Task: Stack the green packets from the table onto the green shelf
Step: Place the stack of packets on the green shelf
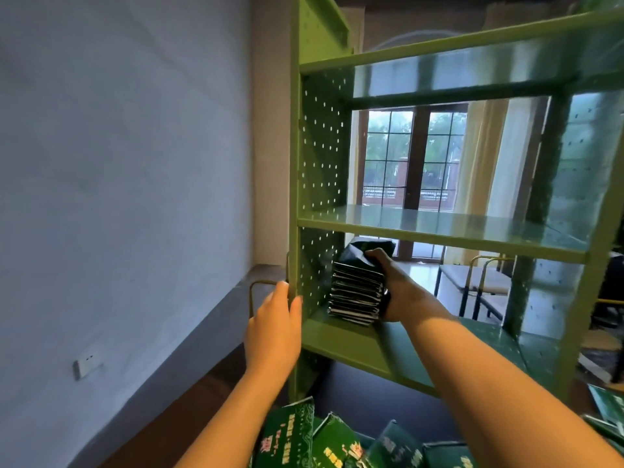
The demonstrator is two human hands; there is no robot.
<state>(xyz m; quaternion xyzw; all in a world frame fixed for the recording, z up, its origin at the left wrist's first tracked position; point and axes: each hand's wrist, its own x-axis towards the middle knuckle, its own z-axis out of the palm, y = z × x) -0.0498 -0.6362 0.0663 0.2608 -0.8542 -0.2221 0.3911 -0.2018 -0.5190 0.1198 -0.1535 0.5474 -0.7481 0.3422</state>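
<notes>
A stack of dark green packets (pixel 356 292) stands on the lower board of the green shelf (pixel 347 346), close to its perforated left side. My right hand (pixel 393 287) grips this stack, fingers curled over the top packet and thumb low at its right side. My left hand (pixel 275 327) rests against the shelf's front left post, fingers mostly straight. More green packets (pixel 334 440) lie in a loose heap at the bottom edge of the view, below both forearms.
The middle shelf board (pixel 439 228) and the upper board (pixel 456 52) are bare. A grey wall with a socket (pixel 86 364) stands at the left. Chairs (pixel 479 285) and a window (pixel 410 157) show behind the shelf. Further packets (pixel 607 410) lie at the right edge.
</notes>
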